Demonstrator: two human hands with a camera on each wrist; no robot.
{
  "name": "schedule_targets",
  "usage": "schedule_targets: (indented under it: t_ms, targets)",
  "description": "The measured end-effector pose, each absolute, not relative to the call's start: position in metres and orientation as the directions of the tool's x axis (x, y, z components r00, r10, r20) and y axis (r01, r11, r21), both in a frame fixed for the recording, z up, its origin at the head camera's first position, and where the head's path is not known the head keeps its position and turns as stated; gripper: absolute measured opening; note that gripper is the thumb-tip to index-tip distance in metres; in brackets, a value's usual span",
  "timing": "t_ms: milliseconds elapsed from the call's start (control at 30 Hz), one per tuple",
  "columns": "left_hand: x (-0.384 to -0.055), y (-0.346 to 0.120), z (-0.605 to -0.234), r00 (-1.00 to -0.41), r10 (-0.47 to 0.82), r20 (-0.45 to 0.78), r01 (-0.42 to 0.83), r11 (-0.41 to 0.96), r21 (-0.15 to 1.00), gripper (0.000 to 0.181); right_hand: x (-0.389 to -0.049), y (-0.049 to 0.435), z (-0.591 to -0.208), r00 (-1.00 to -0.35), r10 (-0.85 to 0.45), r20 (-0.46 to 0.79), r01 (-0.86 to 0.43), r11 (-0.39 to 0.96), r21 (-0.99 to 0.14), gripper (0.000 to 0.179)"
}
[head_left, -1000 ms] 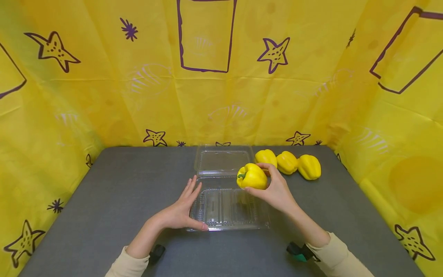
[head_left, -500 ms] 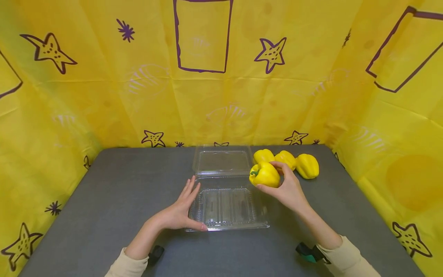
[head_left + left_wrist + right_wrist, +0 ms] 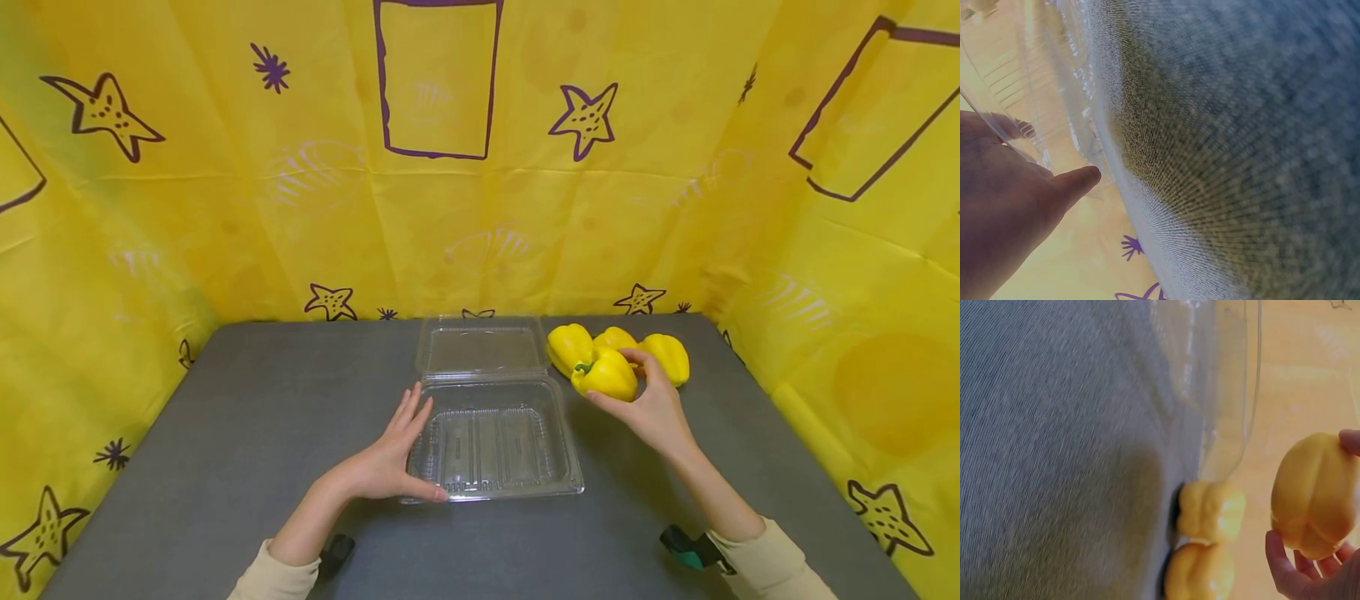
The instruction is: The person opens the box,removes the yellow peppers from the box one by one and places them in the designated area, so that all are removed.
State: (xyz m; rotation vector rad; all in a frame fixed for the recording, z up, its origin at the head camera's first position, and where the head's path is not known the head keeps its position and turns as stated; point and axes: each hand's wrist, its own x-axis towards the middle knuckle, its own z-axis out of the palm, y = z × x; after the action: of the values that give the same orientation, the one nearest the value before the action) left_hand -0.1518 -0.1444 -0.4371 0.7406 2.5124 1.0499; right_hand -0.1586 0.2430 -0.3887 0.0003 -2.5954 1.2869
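Observation:
My right hand (image 3: 660, 417) holds a yellow bell pepper (image 3: 606, 375) by its sides, green stem turned left, in front of three more yellow bell peppers (image 3: 569, 348) at the back right. The right wrist view shows the held pepper (image 3: 1313, 494) between thumb and fingers. Left of it lies a clear plastic clamshell container (image 3: 491, 450), its lid (image 3: 483, 350) folded back flat and nothing inside the base. My left hand (image 3: 386, 462) rests at the container's left side, fingers spread and fairly straight, thumb on the front rim.
Everything lies on a grey cloth-covered table (image 3: 262, 433). Yellow fabric (image 3: 465, 233) with purple drawings walls the back and both sides, right behind the lid and peppers. A dark wrist strap (image 3: 693, 550) sits by the right sleeve.
My right hand has moved the held pepper rightward, from above the container to in front of the other peppers. The left hand stays at the container's left side.

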Motion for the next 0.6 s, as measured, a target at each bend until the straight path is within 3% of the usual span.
schedule_targets:
  t_ms: [600]
  targets:
    - [-0.151,-0.144,-0.434,-0.816,0.572,-0.079,0.343,0.590,0.731,0.134,-0.162,0.284,-0.392,-0.948,0.255,0.190,0.016,0.634,-0.773,0.088]
